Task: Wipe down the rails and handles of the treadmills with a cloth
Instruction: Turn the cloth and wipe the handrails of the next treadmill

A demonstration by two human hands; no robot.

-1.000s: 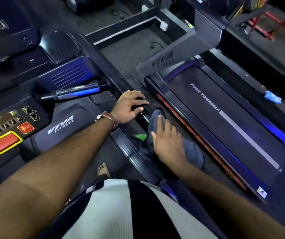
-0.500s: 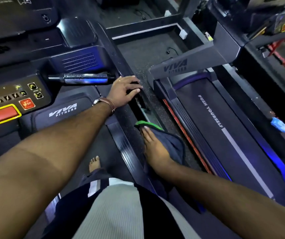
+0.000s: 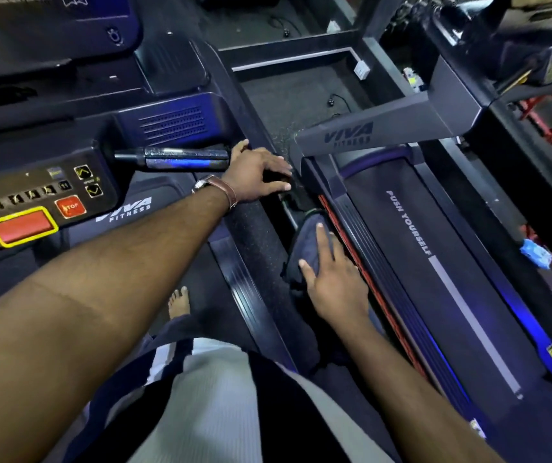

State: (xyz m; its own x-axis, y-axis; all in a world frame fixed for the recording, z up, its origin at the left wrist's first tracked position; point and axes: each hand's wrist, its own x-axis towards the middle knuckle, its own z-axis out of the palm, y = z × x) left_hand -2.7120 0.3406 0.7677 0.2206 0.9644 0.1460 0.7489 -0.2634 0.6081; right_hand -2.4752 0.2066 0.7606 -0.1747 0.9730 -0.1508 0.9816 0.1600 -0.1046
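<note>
R hand (image 3: 334,282), fingers flat and spread, presses the dark cloth (image 3: 308,248) on the side rail (image 3: 361,269) of the neighbouring treadmill; vs half a sec ago it's slid forward toward the rail's front end. L hand (image 3: 257,175) braces, fingers spread, on the handrail (image 3: 244,235) by the chrome grip (image 3: 181,157). Rail's front portion looks nearly covered.

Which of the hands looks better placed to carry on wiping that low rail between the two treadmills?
Right. The right hand already lies flat on the dark cloth, pressing it against the rail. The left hand has no cloth; it rests on the rail top beside the metal handle, seemingly as a brace.
</note>
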